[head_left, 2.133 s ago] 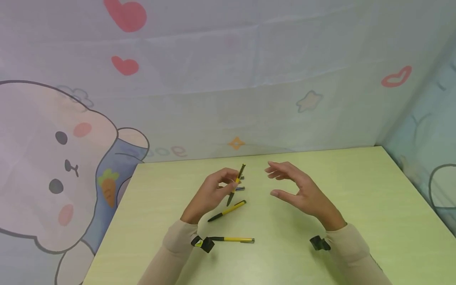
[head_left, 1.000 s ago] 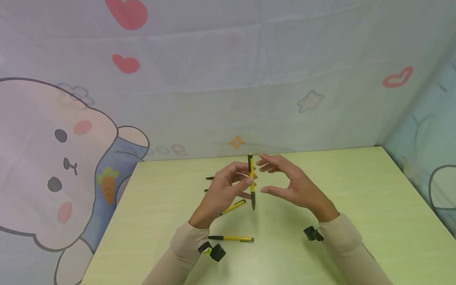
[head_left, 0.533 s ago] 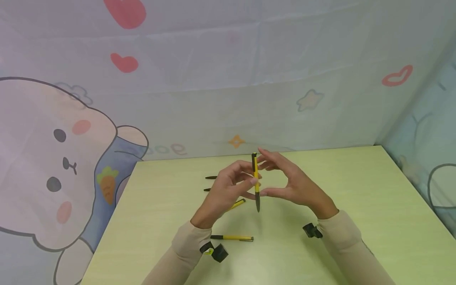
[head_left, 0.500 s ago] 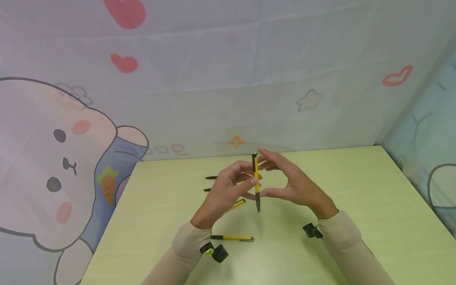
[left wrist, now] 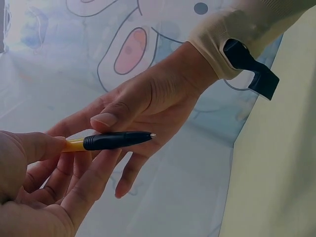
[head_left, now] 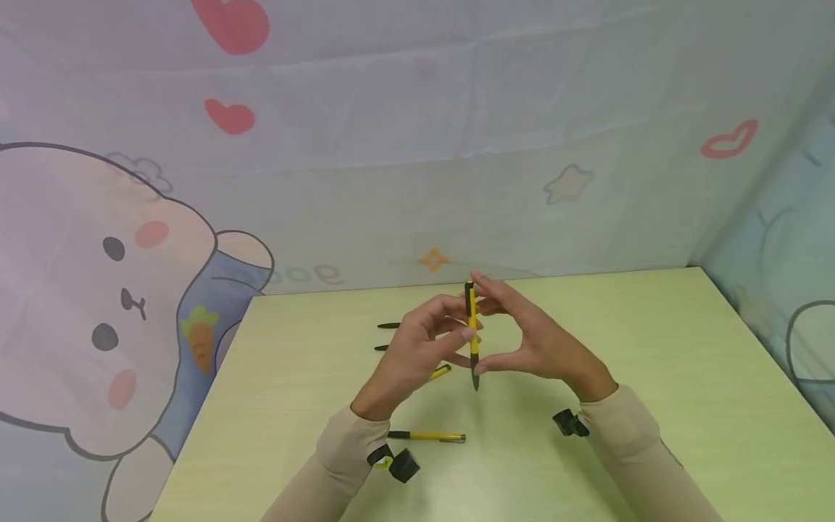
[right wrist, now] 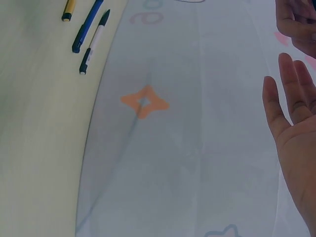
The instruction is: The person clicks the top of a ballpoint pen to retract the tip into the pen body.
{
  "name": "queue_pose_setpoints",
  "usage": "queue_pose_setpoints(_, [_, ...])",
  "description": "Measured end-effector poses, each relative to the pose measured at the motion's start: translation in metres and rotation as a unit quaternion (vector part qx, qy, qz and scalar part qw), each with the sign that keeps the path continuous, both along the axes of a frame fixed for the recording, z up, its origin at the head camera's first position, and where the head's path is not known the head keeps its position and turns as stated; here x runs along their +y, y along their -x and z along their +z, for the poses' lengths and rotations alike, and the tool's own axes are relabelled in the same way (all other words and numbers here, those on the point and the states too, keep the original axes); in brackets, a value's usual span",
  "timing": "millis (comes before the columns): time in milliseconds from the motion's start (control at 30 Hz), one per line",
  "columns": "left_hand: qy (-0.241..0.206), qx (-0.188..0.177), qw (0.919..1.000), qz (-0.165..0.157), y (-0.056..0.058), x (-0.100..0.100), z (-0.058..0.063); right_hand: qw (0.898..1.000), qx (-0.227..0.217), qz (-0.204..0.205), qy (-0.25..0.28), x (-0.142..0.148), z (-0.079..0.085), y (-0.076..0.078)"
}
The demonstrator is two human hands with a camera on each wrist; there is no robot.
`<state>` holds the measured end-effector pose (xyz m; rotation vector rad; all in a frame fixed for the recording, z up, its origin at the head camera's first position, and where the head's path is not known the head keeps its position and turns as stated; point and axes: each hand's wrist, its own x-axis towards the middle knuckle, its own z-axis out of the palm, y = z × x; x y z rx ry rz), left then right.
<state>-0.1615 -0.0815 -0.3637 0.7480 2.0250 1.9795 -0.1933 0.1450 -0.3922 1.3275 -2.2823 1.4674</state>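
From my remote feed, I saw the left hand [head_left: 417, 346] pinching the yellow barrel of a slim yellow-and-black click pen [head_left: 474, 346] between thumb and fingers. The pen was up off the table, between the two hands, its clip end on the far side and its black writing tip towards the near side. The right hand [head_left: 544, 346] had its fingers extended and slightly apart, its index finger near the clip end and its thumb alongside the black grip; I could not tell whether that thumb was pressing on it. Both wrists came out of beige knitted sleeves [head_left: 622, 429]. The pale yellow-green, smooth-topped table [head_left: 665, 348] bore the remaining pens, all lying flat. A yellow pen with a black grip [head_left: 430, 436] lay on the near side, and a second yellow-barrelled pen [head_left: 441, 373] lay farther off, partly hidden by the left hand. Beyond that, the right wrist view gave me a blue pen with a dark end [right wrist: 89, 23] and, closest to the far edge, a white pen with black ends [right wrist: 95, 43]. A printed pale cloth backdrop [head_left: 391, 116] rose behind the table.
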Motion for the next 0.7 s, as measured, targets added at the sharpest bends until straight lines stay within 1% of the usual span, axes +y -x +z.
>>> queue_pose_setpoints(233, [-0.001, 0.001, 1.0000, 0.000, -0.0006, 0.0001, 0.0039, 1.000, -0.008, 0.010, -0.002, -0.0009, 0.0011, -0.0004])
queue_pose_setpoints(500, [-0.010, 0.008, 0.9999, -0.004, -0.0019, 0.0006, 0.0040, 1.000, -0.013, 0.007, 0.004, 0.0000, 0.0027, -0.0022])
queue_pose_setpoints(700, [-0.007, 0.016, 0.9998, 0.000, -0.0027, 0.0016, 0.0037, 1.000, -0.015, 0.003, 0.005, 0.0000, 0.0028, -0.0034])
